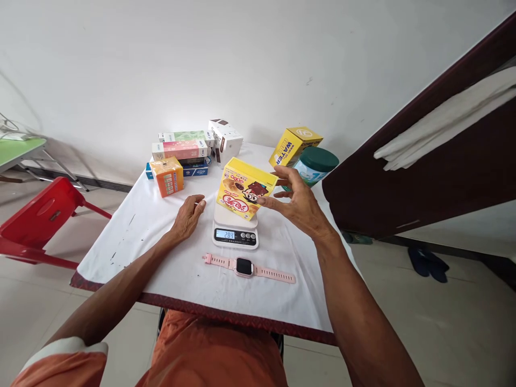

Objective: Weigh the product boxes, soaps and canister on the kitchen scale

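Note:
A yellow snack box (245,191), printed with a cartoon face, stands at an angle on the white kitchen scale (236,236). The scale's lit display appears to read 284. At the box's right edge is my right hand (300,203), its thumb against the front face and its fingers along the side. My left hand (188,216) rests on the cloth to the left of the scale, fingers loosely bent and holding nothing. Below the scale, a pink-strapped smartwatch (244,266) lies stretched out flat.
On the white tablecloth (169,274), an orange packet (167,177), several stacked cartons (180,149) and a white box (226,142) stand at the back left. Back right are a yellow carton (294,146) and a green-lidded tub (316,164). A red chair (44,217) is left.

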Motion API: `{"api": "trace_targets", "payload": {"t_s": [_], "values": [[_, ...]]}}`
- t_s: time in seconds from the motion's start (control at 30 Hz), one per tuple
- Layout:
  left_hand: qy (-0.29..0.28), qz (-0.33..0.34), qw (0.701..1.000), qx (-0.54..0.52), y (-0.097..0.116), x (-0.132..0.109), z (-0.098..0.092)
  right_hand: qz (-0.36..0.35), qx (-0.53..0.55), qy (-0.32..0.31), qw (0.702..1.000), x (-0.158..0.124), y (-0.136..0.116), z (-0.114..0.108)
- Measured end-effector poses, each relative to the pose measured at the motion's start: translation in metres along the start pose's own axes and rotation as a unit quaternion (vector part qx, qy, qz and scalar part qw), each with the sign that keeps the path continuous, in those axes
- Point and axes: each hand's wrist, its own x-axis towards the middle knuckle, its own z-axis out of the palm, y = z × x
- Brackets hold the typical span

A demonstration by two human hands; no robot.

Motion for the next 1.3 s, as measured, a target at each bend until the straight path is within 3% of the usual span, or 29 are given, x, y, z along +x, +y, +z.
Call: {"api": "trace_targets", "payload": {"t_s": [0.27,0.47,0.6,0.77,0.87,1.03,1.17,1.3], "values": [[-0.006,0.005,1.000,0.016,-0.002,0.000,-0.001,-0.025,0.023,0.032,0.999,-0.004,0.006,-0.008],[0.011,0.021,1.000,0.005,0.000,-0.002,0.000,-0.069,-0.087,0.031,0.993,0.003,-0.008,0.007],[0.035,0.060,0.998,0.008,0.006,-0.009,-0.002,-0.108,-0.143,0.011,0.984,0.023,-0.015,0.009],[0.012,0.097,0.995,0.025,0.010,-0.015,-0.001,-0.147,-0.114,0.077,0.980,0.072,-0.019,0.002],[-0.003,0.110,0.994,0.020,0.010,-0.014,0.002,-0.154,-0.055,0.042,0.986,0.105,-0.020,0.017],[-0.015,0.117,0.993,0.012,0.009,-0.013,0.003,-0.112,0.021,-0.041,0.993,0.144,-0.013,0.065],[-0.025,0.122,0.992,0.008,0.009,-0.013,0.002,-0.050,0.104,-0.095,0.989,0.159,-0.007,0.090],[-0.045,0.126,0.991,0.019,0.011,-0.013,0.002,-0.040,0.145,-0.145,0.978,0.159,-0.009,0.095]]}}
